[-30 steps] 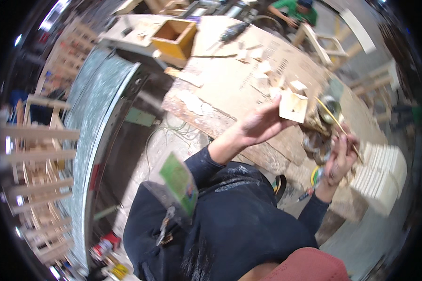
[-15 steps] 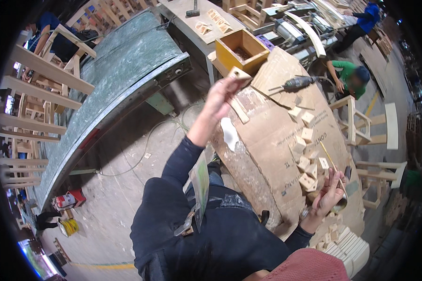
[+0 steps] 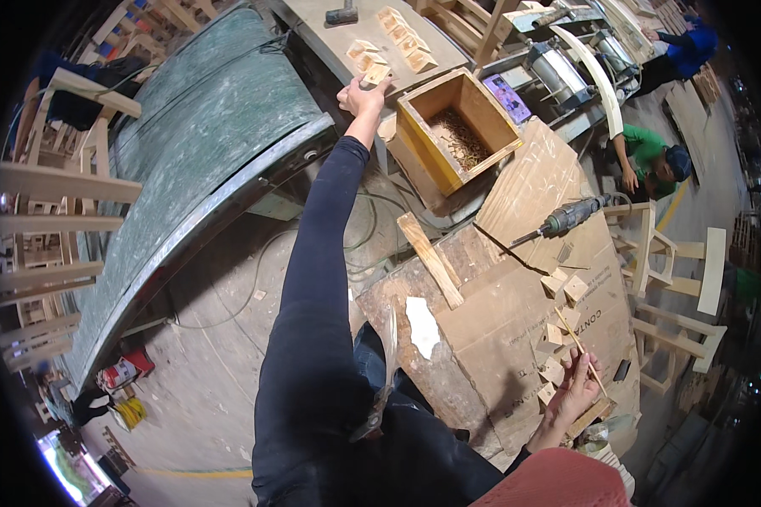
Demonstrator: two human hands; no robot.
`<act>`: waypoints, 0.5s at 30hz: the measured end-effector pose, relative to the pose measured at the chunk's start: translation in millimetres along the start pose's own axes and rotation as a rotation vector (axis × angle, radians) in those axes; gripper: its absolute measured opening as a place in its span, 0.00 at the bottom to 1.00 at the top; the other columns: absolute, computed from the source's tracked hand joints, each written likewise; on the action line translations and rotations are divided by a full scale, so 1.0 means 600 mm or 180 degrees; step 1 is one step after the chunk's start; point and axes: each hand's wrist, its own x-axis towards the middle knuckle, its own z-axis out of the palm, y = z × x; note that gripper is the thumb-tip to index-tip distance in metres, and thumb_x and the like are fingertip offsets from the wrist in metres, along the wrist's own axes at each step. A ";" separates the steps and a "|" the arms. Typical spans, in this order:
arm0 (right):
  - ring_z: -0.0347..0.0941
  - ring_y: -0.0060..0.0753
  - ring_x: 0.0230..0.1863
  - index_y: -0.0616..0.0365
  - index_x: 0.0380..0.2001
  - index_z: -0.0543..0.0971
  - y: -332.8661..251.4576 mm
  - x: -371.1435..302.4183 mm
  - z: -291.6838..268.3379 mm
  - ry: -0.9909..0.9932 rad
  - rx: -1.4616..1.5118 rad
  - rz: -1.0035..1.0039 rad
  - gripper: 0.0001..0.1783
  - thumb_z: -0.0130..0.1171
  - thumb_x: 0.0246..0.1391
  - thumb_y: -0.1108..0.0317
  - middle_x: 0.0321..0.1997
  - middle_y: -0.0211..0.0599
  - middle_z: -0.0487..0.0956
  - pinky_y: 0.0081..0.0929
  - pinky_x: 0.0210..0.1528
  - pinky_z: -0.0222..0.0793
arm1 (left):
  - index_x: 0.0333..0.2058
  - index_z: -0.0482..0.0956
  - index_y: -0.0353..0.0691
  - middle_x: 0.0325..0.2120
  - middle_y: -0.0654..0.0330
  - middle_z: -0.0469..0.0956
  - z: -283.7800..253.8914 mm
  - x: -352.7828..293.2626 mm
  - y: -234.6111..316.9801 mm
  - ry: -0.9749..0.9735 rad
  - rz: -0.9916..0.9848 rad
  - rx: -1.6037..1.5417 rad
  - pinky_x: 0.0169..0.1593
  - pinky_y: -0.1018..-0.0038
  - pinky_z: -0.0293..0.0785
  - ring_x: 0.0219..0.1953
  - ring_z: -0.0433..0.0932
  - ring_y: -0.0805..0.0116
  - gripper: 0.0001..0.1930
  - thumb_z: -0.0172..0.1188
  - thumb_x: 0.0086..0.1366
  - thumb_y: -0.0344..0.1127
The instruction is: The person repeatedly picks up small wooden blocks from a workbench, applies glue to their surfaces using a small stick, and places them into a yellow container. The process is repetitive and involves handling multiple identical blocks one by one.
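My left hand (image 3: 363, 100) reaches far forward, its fingers closed on a small pale wooden block (image 3: 375, 74) at the edge of the far table. Beside that block stand similar angled wooden blocks (image 3: 407, 40), set out in short rows. Near the right side of the cardboard-covered bench, my right hand (image 3: 573, 390) pinches a thin yellowish stick (image 3: 570, 328), which slants up and to the left. More wooden blocks (image 3: 551, 338) lie in a line on the cardboard (image 3: 507, 338) just past this hand. Its wrist partly hides things behind it.
A wooden box (image 3: 410, 139) holding many small screws stands between bench and far table. A power drill (image 3: 558, 221) lies on cardboard. Nearby are a wood strip (image 3: 431, 260), a hammer (image 3: 342, 15), a phone (image 3: 507, 97) and a green-topped machine table (image 3: 220, 110). A person in green (image 3: 647, 152) crouches right.
My left hand has moved forward with the wooden block, from above the bench to the far table beside the other blocks. My right hand still holds the stick, slightly lower and further left.
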 end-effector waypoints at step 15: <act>0.79 0.30 0.40 0.61 0.40 0.73 -0.017 0.006 -0.010 0.0366 0.0082 -0.0139 0.08 0.56 0.58 0.73 0.42 0.43 0.80 0.18 0.36 0.75 | 0.48 0.59 0.36 0.47 0.42 0.58 0.000 -0.023 0.018 0.1046 0.1457 0.0473 0.53 0.51 0.62 0.49 0.60 0.46 0.37 0.71 0.42 0.38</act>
